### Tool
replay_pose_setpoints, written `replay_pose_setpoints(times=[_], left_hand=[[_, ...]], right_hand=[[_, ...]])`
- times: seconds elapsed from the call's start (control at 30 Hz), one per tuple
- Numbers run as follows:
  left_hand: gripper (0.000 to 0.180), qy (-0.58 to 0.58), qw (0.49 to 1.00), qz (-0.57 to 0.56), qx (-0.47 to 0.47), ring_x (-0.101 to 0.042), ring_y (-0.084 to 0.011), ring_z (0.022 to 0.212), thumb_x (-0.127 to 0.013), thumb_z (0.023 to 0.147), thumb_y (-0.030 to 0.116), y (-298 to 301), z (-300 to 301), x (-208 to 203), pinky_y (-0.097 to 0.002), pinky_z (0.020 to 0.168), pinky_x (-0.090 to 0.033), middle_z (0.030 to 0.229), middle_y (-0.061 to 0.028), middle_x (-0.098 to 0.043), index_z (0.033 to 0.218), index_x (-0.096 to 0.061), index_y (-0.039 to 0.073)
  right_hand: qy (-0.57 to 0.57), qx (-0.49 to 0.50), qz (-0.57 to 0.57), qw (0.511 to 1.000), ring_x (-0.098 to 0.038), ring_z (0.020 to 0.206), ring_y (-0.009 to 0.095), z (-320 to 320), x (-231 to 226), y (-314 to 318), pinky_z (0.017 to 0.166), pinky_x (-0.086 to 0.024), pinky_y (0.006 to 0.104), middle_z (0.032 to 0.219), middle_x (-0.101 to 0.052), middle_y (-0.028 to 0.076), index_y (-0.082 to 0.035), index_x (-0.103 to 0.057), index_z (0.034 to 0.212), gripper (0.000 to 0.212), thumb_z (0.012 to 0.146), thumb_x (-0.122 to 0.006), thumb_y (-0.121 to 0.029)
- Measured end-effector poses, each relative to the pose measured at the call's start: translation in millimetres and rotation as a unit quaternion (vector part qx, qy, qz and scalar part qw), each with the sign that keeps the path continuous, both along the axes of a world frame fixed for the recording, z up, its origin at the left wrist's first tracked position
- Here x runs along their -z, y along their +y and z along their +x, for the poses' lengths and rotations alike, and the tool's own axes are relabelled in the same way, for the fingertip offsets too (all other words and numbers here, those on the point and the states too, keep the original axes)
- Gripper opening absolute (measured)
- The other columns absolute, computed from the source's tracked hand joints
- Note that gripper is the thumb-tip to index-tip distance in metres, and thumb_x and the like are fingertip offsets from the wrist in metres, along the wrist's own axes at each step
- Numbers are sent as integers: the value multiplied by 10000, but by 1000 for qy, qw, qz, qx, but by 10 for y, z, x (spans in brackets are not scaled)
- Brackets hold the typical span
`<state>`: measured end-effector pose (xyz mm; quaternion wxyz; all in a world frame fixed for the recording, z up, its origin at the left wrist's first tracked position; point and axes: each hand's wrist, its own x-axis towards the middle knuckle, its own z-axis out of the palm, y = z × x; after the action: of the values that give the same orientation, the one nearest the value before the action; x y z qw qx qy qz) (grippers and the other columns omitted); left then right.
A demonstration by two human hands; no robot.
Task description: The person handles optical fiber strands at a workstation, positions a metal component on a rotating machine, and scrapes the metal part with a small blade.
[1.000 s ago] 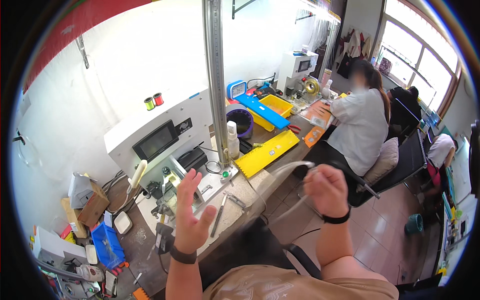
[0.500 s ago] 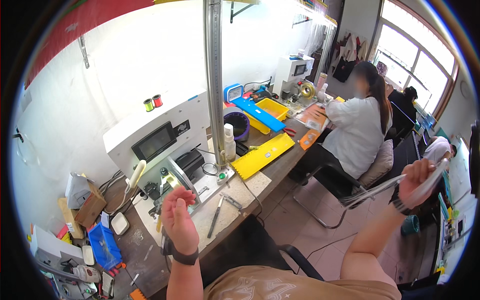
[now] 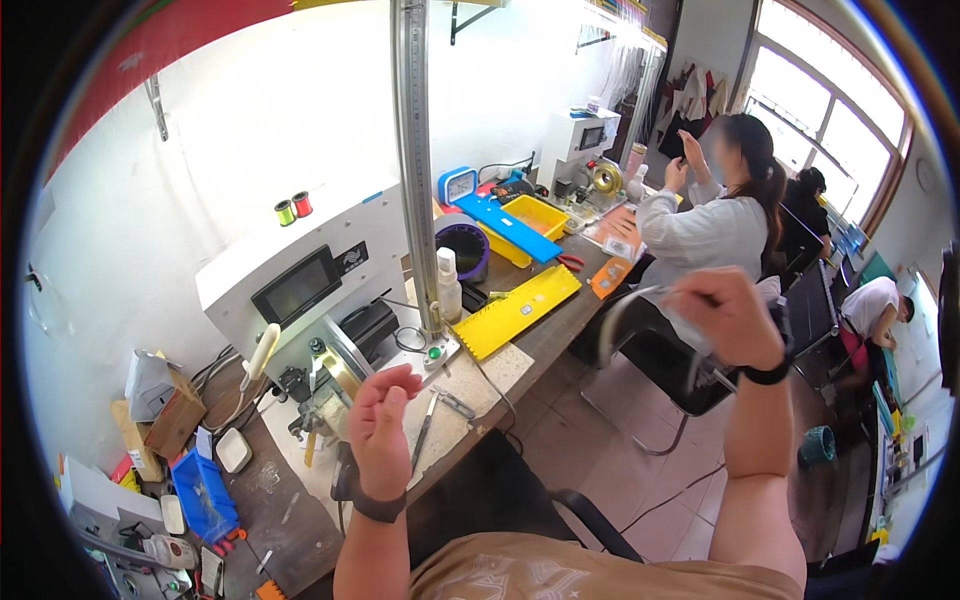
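Observation:
My right hand (image 3: 727,316) is raised over the aisle beside the bench, shut on a thin pale cable (image 3: 612,322) that loops out to its left and hangs down. A black band sits on that wrist. My left hand (image 3: 383,428) is held up at the bench's front edge with its fingers loosely curled and nothing visible in it. It hovers just in front of a small metal fixture (image 3: 325,400) and a slim hand tool (image 3: 424,432) lying on the pale bench mat.
A white machine with a dark screen (image 3: 300,285) and a tall metal post (image 3: 414,180) stand behind my left hand. A yellow tray (image 3: 516,311), blue tray (image 3: 508,226) and blue bin (image 3: 203,495) lie on the bench. A seated co-worker (image 3: 700,232) works further along.
My right hand swung far out to the right with the cable, then came back inward and nearer. My left hand's spread fingers have curled; it stays at the bench edge.

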<state>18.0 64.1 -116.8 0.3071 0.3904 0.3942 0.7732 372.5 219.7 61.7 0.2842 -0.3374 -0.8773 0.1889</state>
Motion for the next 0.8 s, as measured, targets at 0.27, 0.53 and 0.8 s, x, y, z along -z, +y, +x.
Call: replay_pose_setpoints(times=[0.27, 0.53, 0.8], left_hand=[[334, 369, 929, 5, 2, -690, -270, 1022, -589, 1038, 255, 111, 463, -709, -331, 876, -512, 1117, -182, -709, 1249, -652, 3], [272, 366, 920, -130, 52, -653, -326, 670, -589, 1053, 251, 125, 478, -845, -400, 635, -492, 727, -179, -650, 951, -661, 9], [282, 104, 964, -178, 168, -403, -16, 624, -555, 1093, 248, 70, 39, -772, -204, 569, -330, 710, 77, -484, 948, -648, 25]], right_hand=[[-117, -221, -16, 968, -668, 780, 386, -957, 194, -189, 698, -526, 435, 813, -684, 187, 7, -690, 888, 202, 963, -677, -179], [-86, -233, -9, 969, -658, 710, 331, -1092, 256, -213, 648, -507, 383, 786, -679, 160, 6, -709, 948, 171, 956, -713, -164], [-32, -137, -132, 981, -560, 686, 87, -614, 229, 49, 640, -463, 275, 712, -640, 44, 27, -714, 948, 218, 999, -677, -181]])
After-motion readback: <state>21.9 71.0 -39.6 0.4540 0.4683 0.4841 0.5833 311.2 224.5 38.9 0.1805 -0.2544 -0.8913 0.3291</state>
